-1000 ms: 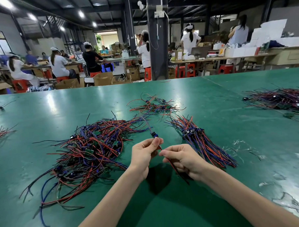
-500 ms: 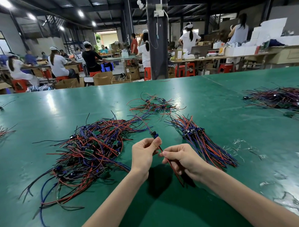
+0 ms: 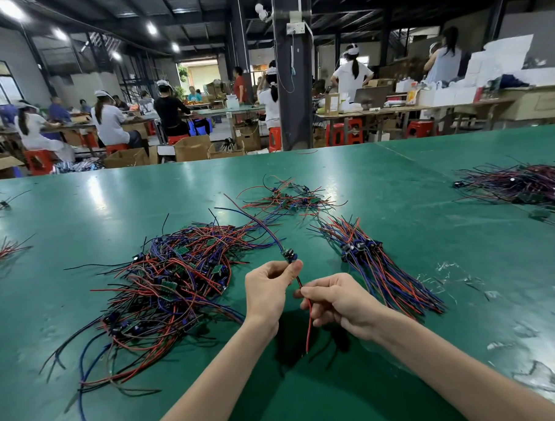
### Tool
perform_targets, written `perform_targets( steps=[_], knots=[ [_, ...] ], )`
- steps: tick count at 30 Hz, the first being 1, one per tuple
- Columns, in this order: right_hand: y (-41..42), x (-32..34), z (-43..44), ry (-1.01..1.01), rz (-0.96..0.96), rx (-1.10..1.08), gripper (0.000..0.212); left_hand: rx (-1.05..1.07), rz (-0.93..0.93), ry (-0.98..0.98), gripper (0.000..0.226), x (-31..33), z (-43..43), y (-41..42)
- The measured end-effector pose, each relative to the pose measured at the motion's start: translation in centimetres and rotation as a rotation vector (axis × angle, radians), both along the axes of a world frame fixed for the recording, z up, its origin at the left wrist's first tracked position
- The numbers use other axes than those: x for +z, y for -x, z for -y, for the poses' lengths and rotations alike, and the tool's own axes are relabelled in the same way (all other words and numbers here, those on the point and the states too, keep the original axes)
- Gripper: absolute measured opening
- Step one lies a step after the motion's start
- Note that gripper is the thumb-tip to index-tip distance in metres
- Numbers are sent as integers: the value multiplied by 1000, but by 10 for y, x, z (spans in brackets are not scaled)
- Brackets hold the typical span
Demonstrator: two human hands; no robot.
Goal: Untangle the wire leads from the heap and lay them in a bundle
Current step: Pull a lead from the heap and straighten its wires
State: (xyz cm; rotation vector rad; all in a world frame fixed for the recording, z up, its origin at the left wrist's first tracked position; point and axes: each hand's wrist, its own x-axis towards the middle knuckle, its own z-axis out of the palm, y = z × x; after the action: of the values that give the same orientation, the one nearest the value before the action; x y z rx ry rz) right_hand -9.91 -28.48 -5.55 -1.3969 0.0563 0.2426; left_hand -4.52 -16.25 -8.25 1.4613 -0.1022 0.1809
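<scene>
A tangled heap of red, blue and black wire leads (image 3: 174,278) with small green boards lies left of centre on the green table (image 3: 396,198). To the right lies a straightened bundle of leads (image 3: 377,266). My left hand (image 3: 267,293) pinches one wire lead (image 3: 289,256) just below its small dark component; its blue and red wires arc up and back toward the heap. My right hand (image 3: 334,300) pinches the same lead's red tail, which hangs down to the table.
A smaller loose cluster of leads (image 3: 288,198) lies further back. Another pile (image 3: 523,187) sits at the far right, stray red wires (image 3: 4,254) at the left edge. Clear plastic scraps (image 3: 447,276) litter the table right of the bundle. Workers sit at benches beyond.
The lead has been lifted higher out of the heap, its far wires now arcing free above the table. My right hand has slid along the red tail, which now hangs straighter.
</scene>
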Motion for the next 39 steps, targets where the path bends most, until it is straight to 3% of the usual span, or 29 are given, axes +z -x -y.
perform_targets(
  steps=[19,39],
  knots=[
    [-4,-2,11,114,1,115,5,-3,-18,29,17,-6,1,-14],
    [-6,-5,8,313,69,75,9,11,-48,97,18,-8,-2,-24]
  ],
)
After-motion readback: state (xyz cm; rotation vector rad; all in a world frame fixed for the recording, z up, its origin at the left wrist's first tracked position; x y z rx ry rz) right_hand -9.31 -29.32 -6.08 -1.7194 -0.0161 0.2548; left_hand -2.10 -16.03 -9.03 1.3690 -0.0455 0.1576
